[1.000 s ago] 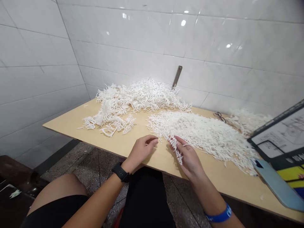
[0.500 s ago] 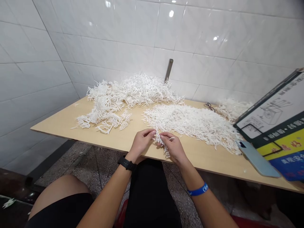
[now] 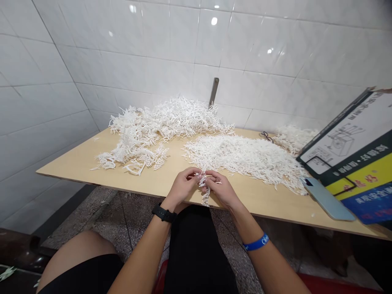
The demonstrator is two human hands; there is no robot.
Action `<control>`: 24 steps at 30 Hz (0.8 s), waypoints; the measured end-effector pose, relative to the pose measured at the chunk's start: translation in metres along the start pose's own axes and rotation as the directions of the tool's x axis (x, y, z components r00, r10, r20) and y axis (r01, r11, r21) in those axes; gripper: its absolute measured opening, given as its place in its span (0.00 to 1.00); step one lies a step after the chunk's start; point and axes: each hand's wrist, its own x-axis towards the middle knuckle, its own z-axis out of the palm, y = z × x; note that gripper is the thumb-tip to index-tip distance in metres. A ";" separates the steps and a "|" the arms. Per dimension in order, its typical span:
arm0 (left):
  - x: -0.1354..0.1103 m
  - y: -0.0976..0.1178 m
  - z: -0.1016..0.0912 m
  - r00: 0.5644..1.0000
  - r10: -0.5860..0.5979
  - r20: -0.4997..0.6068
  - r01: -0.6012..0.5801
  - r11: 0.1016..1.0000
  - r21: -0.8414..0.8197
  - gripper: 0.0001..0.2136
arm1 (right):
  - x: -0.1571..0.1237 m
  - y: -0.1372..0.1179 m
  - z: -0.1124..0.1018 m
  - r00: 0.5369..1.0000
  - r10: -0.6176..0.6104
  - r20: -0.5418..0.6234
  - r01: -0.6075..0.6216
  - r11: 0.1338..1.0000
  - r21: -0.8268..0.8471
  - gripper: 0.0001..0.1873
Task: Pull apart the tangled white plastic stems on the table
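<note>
My left hand and my right hand meet close to the table's front edge. Both have their fingers pinched on a small white branched piece, which looks like plastic and hangs down between them. The fingertips hide its upper part. Just beyond my right hand spreads a flat heap of small white pieces. Farther back and to the left lies a looser, taller tangle of white branched strands, with a few strands trailing toward the front.
The wooden table stands against a tiled wall. At the right are a pale blue phone and a printed box. Dark-framed glasses or a cord lie near another white heap. A metal strip rises behind the tangle.
The hands have drawn slightly closer together, and the hanging end of the white piece has swung left toward the middle. The camera view has shifted a little.
</note>
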 end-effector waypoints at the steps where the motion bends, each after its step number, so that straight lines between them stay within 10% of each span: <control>1: 0.000 0.001 -0.002 1.000 0.014 0.026 -0.014 1.000 0.007 0.11 | 0.000 0.000 -0.001 1.000 -0.001 0.030 0.001 1.000 -0.016 0.21; 18: 0.000 0.003 -0.007 0.974 0.091 0.210 -0.097 0.995 0.022 0.18 | 0.000 -0.001 0.003 0.990 -0.118 0.079 0.133 0.966 -0.221 0.19; 24: 0.000 -0.001 -0.003 0.994 0.046 0.099 -0.042 0.998 -0.037 0.16 | 0.002 0.004 0.002 0.979 -0.199 -0.038 0.188 0.962 -0.199 0.14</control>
